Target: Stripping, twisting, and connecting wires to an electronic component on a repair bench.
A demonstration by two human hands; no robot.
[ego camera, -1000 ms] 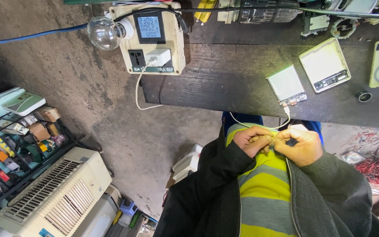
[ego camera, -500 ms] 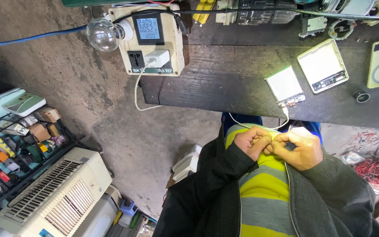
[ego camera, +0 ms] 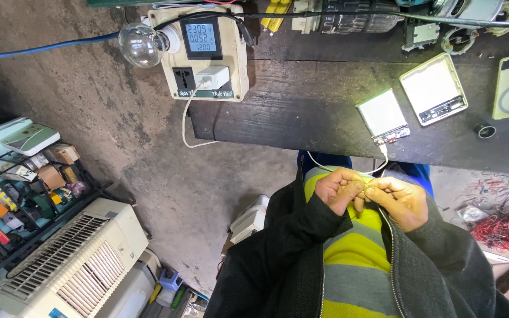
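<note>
left hand (ego camera: 338, 189): i see its fingers curled nearly closed, tips pinching the thin white cable (ego camera: 349, 172).
right hand (ego camera: 400, 199): fingers bent tight, pinching the same cable, fingertips touching the left's.
cable: runs up from the fingertips to the small white board (ego camera: 382, 114) on the dark bench (ego camera: 301, 112), just above both hands.

Both hands are held together in front of the chest, at about 5 o'clock in the head view. Left hand (ego camera: 338, 189) is curled, fingers bent inward, thumb pressed toward the fingertips. Right hand (ego camera: 400, 200) sits at its 3 o'clock, touching it, fingertips pinched toward the left. Forearms are covered by dark sleeves, angled in from 7 and 5 o'clock.
</note>
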